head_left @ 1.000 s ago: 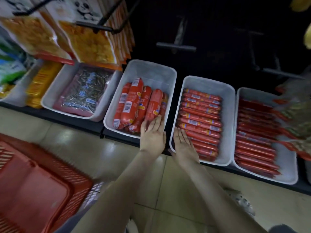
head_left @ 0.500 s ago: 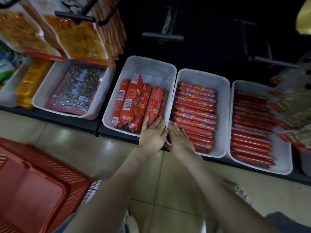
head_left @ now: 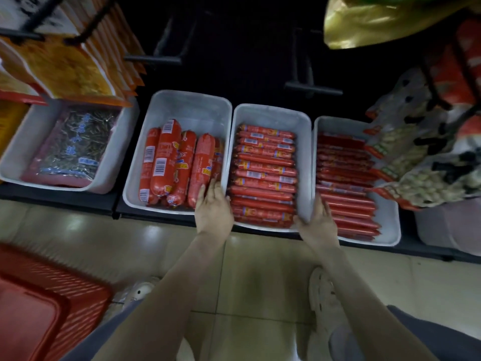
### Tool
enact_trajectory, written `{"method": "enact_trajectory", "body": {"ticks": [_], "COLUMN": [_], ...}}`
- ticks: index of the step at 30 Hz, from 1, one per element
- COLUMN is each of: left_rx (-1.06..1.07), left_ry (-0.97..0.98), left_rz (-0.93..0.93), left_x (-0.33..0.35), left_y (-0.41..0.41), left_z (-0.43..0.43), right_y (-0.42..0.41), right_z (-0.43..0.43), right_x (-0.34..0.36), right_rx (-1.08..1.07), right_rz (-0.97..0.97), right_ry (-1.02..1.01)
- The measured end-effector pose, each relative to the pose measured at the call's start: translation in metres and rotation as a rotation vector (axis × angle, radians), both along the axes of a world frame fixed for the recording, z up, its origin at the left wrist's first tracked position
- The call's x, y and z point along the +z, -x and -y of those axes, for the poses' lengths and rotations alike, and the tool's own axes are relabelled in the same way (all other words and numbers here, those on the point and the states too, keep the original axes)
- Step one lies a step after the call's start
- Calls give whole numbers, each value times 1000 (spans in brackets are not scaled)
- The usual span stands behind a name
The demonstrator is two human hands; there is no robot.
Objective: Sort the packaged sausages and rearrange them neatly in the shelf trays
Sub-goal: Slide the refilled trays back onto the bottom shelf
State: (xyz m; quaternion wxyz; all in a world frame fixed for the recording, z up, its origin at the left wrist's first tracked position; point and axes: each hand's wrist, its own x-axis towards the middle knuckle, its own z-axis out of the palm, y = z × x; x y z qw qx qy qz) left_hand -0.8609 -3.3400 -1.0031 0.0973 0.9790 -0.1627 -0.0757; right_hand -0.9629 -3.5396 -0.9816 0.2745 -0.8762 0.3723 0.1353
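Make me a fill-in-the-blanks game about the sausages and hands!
1. The left hand and right hand sit either side of the ___ of three sausage trays.
2. The fat sausages lie ___ of the thin sausages.
3. The basket on the floor is ___.
Missing words: middle; left; red.

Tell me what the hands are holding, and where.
Nothing is gripped. The left hand and right hand press with fairly straight fingers against the middle tray, one at each near corner, along its side rims.
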Motion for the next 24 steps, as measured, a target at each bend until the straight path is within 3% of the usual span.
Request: {"method": "enact_trajectory", "body": {"ticks": [3,8,13,17,20,22,24], "left_rx": [60,105,78,56,84,-76,-428], "left_ry": [78,149,135,128,113,119,28], "left_rz": [99,76,78,118,104,84,-15], "left_x": [-8,-6,-8,-8,-6,4,13], "left_y": [0,1,-2,-5,2,11,20], "left_z": [3,8,4,4,12,22,34], "right_y": [0,2,5,12,13,16,22], "right_z": [7,15,21,43,49,48,44], "right_x": [-2,-6,-7,-8,-6,-5,-1], "right_rx": [84,245,292,199,275,342,415], "right_rz": [39,38,66,127,57,16,55], "right_ry": [23,64,12,-111,-87,-72,-44]}}
